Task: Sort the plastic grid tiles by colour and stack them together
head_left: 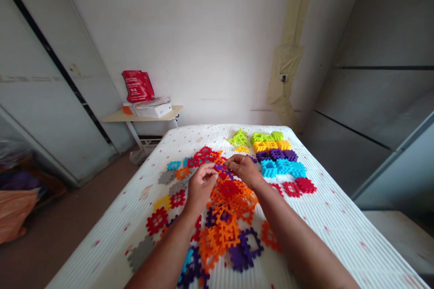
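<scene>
Over the loose pile, my right hand (244, 169) is closed with its fingertips on a purple notched plastic tile (224, 171). To its left, my left hand (202, 184) has curled fingers, thumb close to the index finger, beside that tile's left side. Whether its fingertips grip anything is too small to make out. Orange notched tiles (242, 203) lie heaped below and between the hands. Red tiles (205, 156) lie beyond my left hand, and grey tiles (167, 177) are to its left.
Sorted rows stand at the back right of the white bed-like surface (339, 235): green (262, 137), yellow (271, 146), purple (276, 155), blue (283, 168) and red tiles (300, 187). A side table (145, 117) with a red bag (137, 86) stands at the far left.
</scene>
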A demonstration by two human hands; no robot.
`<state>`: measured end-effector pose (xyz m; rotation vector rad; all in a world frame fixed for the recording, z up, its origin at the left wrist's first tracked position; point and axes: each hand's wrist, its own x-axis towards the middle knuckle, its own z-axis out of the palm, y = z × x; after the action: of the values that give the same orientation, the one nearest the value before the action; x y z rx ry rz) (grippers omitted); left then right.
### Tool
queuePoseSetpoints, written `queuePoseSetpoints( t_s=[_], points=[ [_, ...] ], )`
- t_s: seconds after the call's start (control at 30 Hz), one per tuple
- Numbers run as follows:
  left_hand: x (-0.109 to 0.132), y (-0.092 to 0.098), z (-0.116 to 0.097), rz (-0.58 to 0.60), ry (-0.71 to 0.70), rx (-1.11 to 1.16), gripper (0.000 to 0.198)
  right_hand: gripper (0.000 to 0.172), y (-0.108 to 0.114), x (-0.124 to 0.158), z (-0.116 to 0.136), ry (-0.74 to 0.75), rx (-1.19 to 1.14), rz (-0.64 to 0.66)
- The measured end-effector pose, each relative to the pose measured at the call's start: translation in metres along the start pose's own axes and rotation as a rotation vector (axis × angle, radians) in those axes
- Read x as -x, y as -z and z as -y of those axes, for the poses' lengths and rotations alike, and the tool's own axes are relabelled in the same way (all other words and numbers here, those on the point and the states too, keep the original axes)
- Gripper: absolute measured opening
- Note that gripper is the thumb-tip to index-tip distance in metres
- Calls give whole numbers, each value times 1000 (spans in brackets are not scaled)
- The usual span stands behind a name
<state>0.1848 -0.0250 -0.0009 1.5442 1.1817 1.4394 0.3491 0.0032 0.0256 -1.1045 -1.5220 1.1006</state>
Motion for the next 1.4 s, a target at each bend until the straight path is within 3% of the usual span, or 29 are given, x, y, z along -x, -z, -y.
queuePoseSetpoints(
  t_s=[0.13, 0.33, 0.47, 0.53, 0.67, 0.8, 1.03, 1.4],
  points=[
    [-2, 4, 0, -9, -189, -309, 11, 25, 11, -1, 2, -21, -33, 114],
    [-5, 6, -4, 83, -514, -555, 15, 27, 22, 2, 10, -55, 24, 254],
    [-6, 6, -6, 163, -599, -647, 10, 29, 37, 2, 15, -12, 62, 253],
    [-12, 4, -9, 173, -575, -666, 9, 30, 54, 3, 19, 13, 80, 117],
    [-34, -10, -16, 193, -443, -754, 11, 31, 104, 16, 36, 54, -4, -308],
    [-58, -42, -19, 273, -260, -966, 14, 28, 138, 36, 54, 114, -56, -528],
    [-79, -92, 0, 313, -144, -1093, 18, 25, 145, 48, 60, 182, -23, -559],
    [-88, -107, 24, 362, -95, -1150, 21, 29, 144, 47, 60, 174, 52, -563]
  ],
)
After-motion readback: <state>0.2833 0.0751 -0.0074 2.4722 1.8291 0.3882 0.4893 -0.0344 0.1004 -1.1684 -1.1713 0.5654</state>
